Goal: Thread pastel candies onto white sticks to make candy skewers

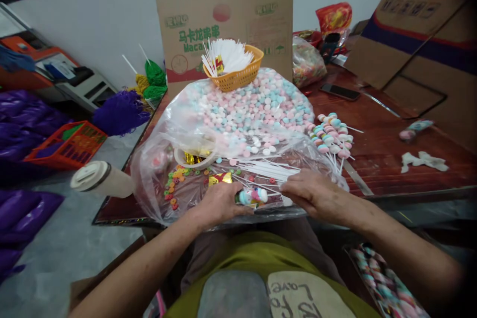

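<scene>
My left hand is closed around a short skewer of pastel candies, pink, white and blue, lying sideways with its end pointing right. Close to its right, my right hand has its fingers bent together beside the loose white sticks; what they grip, if anything, is hidden. Just beyond my left hand lies a gold wrapper. Small coloured rings are scattered on the plastic to the left. A white bowl holding gold wrappers stands behind them. Beyond is a large heap of pastel candies on clear plastic.
An orange basket of white sticks rests on the heap, before a cardboard box. Finished skewers lie at right, near a phone and a metal ruler. A beige tumbler leans at the table's left edge.
</scene>
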`<state>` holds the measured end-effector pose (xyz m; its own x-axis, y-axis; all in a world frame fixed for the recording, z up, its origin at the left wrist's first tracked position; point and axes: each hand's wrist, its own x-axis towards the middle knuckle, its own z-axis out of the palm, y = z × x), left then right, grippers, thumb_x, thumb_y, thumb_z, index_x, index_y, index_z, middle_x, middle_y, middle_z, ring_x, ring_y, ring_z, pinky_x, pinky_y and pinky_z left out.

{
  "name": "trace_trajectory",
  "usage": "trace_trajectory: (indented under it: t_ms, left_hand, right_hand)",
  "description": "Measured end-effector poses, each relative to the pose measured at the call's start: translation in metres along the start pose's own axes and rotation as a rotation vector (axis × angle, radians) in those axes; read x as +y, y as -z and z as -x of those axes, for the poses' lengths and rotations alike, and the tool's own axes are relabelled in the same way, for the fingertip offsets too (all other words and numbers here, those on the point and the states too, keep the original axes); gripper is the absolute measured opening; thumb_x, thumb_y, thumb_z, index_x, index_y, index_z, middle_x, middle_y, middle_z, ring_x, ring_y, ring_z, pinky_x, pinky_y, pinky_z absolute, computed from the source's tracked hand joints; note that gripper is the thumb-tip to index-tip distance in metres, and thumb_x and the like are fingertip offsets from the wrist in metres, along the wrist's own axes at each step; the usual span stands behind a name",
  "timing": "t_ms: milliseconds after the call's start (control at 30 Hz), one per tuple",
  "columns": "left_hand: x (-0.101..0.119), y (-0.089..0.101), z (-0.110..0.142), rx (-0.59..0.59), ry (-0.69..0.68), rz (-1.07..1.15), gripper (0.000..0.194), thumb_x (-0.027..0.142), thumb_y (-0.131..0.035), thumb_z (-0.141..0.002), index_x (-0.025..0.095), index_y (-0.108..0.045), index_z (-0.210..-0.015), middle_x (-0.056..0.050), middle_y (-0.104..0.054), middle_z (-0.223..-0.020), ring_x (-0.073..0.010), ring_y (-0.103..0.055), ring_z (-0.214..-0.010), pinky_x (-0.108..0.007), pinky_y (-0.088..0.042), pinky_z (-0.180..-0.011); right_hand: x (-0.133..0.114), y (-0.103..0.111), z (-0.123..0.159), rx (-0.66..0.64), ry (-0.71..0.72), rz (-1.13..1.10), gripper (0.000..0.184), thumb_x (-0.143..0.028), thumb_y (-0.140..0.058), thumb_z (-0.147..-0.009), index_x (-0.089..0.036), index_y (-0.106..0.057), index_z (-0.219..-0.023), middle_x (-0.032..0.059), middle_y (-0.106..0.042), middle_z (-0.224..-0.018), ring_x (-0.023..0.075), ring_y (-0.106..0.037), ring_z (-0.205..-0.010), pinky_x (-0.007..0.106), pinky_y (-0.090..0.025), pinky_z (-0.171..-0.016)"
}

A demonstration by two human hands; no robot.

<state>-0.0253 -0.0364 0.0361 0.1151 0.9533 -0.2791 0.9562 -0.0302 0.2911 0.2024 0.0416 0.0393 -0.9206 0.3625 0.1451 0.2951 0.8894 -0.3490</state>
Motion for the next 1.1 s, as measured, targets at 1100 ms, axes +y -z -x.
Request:
trace_trajectory:
  t_ms: [1100]
  left_hand:
    - [-0.011, -0.009, 0.010, -0.109, -0.145, 0.829, 0.068, 0.057, -0.054, -0.073, 0.016, -0.041, -0.125, -0.008, -0.057, -0.110, -0.0215, -0.052, -0.099, -0.029, -0.040, -0.082]
  right_hand:
    - [-0.003, -0.028, -0.034, 0.110, -0.197, -0.606, 0.032, -0.039, -0.036, -0.090, -0.016, -0.050, -0.072, -0.0016, -0.045, -0.062, 0.0100, -0.041, -0.059, 0.022, -0.034, -0.056]
